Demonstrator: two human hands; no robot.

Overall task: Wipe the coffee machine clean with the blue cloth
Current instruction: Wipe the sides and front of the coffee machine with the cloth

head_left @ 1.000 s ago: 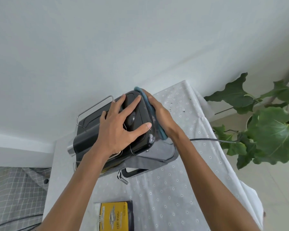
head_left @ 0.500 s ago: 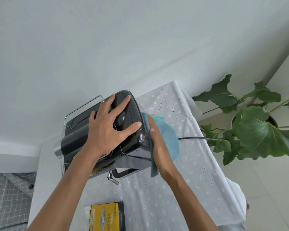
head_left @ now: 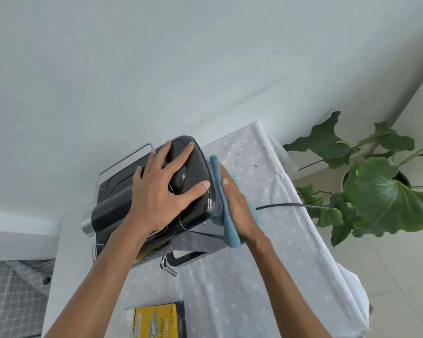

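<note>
A: Where the table edge meets the bottom of the view, what lies nearest the person?

B: A yellow and black packet (head_left: 160,322), flat on the white dotted tablecloth (head_left: 249,276), in front of the coffee machine (head_left: 142,203) and well apart from it. Both bare forearms pass over that cloth toward the machine.

A: And the machine?

B: It stands on the table, black and glossy, with a chrome handle (head_left: 167,264) sticking out low on its near side and a wire rail (head_left: 122,164) along its far left top edge.

A: What are the hands doing?

B: The left hand (head_left: 161,191) lies flat on top of the machine, fingers spread, palm pressing down; it grips nothing. The right hand (head_left: 235,203) is flat and open against the machine's right side, with the blue cloth (head_left: 226,215) pinned between palm and panel. The fingers are straight, not curled around the cloth, so it is pressed rather than clutched.

A: Where does the cloth reach?

B: From near the machine's top right corner down to its lower right edge, a corner hanging below the wrist.

A: Beyond that?

B: A dark cord (head_left: 286,205) runs off to the right of the machine, across the cloth toward a leafy plant (head_left: 376,191) standing past the table. Behind the machine rises a plain pale wall (head_left: 181,69).
</note>
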